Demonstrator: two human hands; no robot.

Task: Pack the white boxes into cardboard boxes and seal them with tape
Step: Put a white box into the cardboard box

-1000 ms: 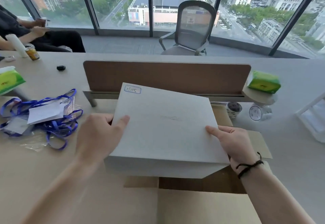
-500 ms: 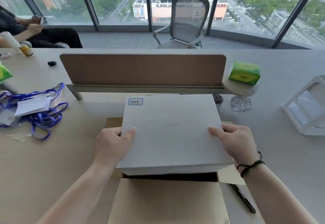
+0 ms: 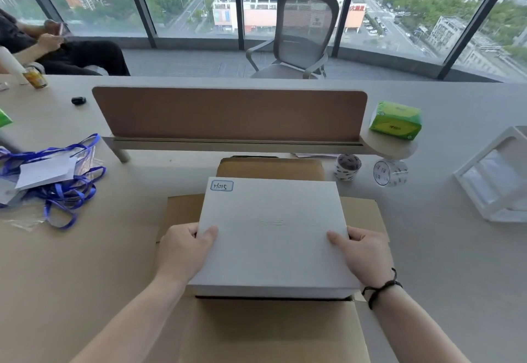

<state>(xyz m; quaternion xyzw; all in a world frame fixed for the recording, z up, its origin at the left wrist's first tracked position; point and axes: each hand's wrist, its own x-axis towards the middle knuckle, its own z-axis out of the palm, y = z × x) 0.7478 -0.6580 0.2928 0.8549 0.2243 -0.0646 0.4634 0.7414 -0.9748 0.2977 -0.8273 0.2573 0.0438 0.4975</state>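
White box (image 3: 271, 234) sits level over the open cardboard box (image 3: 271, 328) at the counter's (image 3: 71, 277) near edge, left hand (image 3: 182, 251) and right hand (image 3: 362, 254) each gripping a side, thumbs on top. Looks stiff, flat, probably light and a bit slick, so side edges are the place to hold. Tape rolls (image 3: 389, 173) wait under the divider (image 3: 228, 114); big windows, city behind.

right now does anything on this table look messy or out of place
Only the blue lanyards, lying in a tangled heap with a white card at the table's left edge. The white box sits square over the cardboard box.
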